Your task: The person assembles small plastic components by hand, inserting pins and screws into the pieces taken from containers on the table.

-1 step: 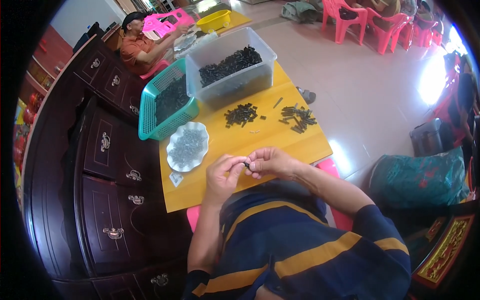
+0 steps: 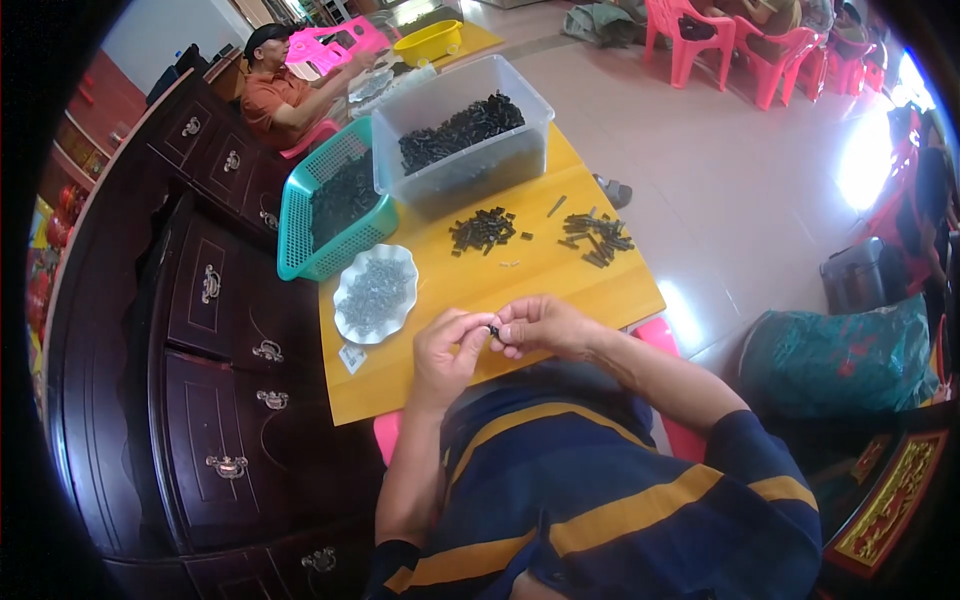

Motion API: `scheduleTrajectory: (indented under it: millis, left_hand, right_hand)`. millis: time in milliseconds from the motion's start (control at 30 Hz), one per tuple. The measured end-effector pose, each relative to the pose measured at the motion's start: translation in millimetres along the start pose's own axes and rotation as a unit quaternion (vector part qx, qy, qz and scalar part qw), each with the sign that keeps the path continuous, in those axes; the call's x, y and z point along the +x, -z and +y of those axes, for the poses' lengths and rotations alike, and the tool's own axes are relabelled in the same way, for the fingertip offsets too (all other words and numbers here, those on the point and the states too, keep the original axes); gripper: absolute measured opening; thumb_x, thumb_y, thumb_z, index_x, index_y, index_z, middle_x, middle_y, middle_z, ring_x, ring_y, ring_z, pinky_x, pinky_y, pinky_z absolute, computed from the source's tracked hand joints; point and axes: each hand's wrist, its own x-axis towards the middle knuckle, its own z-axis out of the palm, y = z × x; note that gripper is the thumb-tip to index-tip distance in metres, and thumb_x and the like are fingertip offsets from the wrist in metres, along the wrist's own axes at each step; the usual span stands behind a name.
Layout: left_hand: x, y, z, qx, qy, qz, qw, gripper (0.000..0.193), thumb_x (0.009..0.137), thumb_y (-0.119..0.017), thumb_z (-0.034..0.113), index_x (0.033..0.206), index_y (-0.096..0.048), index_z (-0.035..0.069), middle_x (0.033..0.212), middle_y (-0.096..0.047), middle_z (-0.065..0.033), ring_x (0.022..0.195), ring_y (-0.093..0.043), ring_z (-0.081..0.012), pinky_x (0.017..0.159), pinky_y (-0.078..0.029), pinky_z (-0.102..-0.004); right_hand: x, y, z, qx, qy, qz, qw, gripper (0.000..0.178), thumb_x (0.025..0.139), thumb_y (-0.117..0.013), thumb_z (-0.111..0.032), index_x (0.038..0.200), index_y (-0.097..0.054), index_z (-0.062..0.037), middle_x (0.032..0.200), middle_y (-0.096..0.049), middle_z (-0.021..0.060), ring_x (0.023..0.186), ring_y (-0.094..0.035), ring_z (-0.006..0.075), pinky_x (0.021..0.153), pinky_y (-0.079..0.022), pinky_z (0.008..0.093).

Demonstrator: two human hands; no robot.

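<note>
One head-worn fisheye view looks steeply down, close over the yellow table (image 2: 560, 285).

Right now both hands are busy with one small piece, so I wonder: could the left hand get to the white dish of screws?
Probably yes: the white dish lies just beyond the left hand, with bare table between.

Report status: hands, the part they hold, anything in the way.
Left hand and right hand pinch one small black part between fingertips, above the yellow table edge. Nothing between hands; piles of black parts lie further out.
</note>
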Motion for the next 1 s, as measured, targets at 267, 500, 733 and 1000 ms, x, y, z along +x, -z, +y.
scheduleTrajectory:
  millis: [267,500,733,1000]
  left_hand:
    - [2,-4,-2,0.006,-0.001,-0.003,1.000,0.020,0.092,-0.066,-0.002,0.111,-0.073,-0.002,0.090,-0.069,-0.0107,0.080,-0.069,-0.0208,0.072,-0.053,-0.0290]
    - [1,-11,-3,-0.028,0.052,0.003,0.998,0.054,0.088,-0.075,0.005,0.140,-0.058,0.002,0.105,-0.068,-0.0081,0.089,-0.065,-0.0166,0.076,-0.054,-0.0287]
    - [10,-21,8,0.223,-0.040,-0.011,0.974,0.066,0.073,-0.083,0.011,0.134,-0.059,0.004,0.117,-0.066,-0.0152,0.099,-0.067,-0.0333,0.083,-0.056,-0.0418]
    - [12,-26,1,0.212,-0.053,-0.014,0.976,0.036,0.078,-0.079,0.011,0.112,-0.069,0.005,0.098,-0.071,-0.0115,0.088,-0.070,-0.0330,0.075,-0.056,-0.0413]
  right_hand:
    - [3,5,7,0.035,0.002,-0.012,0.999,0.016,0.102,-0.066,-0.021,0.112,-0.065,-0.0078,0.101,-0.073,0.0031,0.087,-0.068,0.0102,0.083,-0.055,0.0240]
    - [4,9,7,0.055,-0.003,0.021,0.998,0.017,0.102,-0.067,-0.023,0.112,-0.065,-0.0095,0.102,-0.074,0.0031,0.085,-0.069,0.0093,0.079,-0.054,0.0241]
    - [6,5,9,0.063,0.021,0.021,0.998,0.016,0.102,-0.066,-0.023,0.110,-0.066,-0.0097,0.104,-0.074,0.0027,0.092,-0.068,0.0090,0.082,-0.052,0.0249]
    - [7,8,10,0.100,0.009,0.022,0.995,0.017,0.103,-0.063,-0.026,0.108,-0.069,-0.0106,0.106,-0.074,0.0025,0.093,-0.069,0.0110,0.087,-0.054,0.0272]
